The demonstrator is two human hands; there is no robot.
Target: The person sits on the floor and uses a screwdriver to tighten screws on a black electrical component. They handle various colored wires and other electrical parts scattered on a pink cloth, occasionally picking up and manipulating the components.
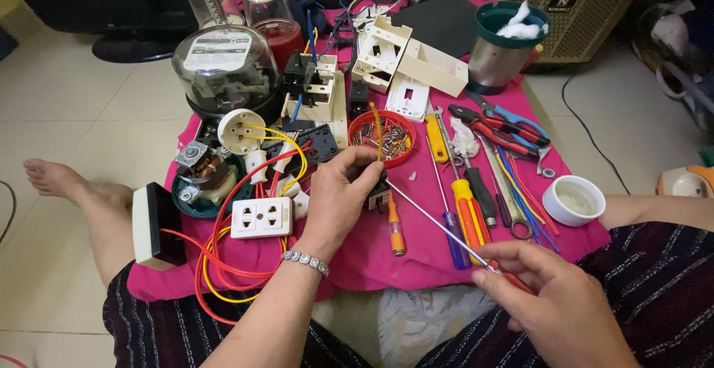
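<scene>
Hands at work over a crowded pink cloth [387, 256] on the floor.
Left hand [338, 197] pinches a small black part [378, 193] with a yellow wire [375, 126]; right hand [554, 297], grip closed, holds a red-handled screwdriver [435, 223], tip at the part. Red bowl of screws [383, 136], white socket [261, 217] and pliers [498, 126] crowd in; bare cloth lies only along the near edge.

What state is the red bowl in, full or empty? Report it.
Partly filled. The red bowl sits upright on the pink cloth, and a loose heap of small metal screws covers its bottom, well below the rim.
</scene>
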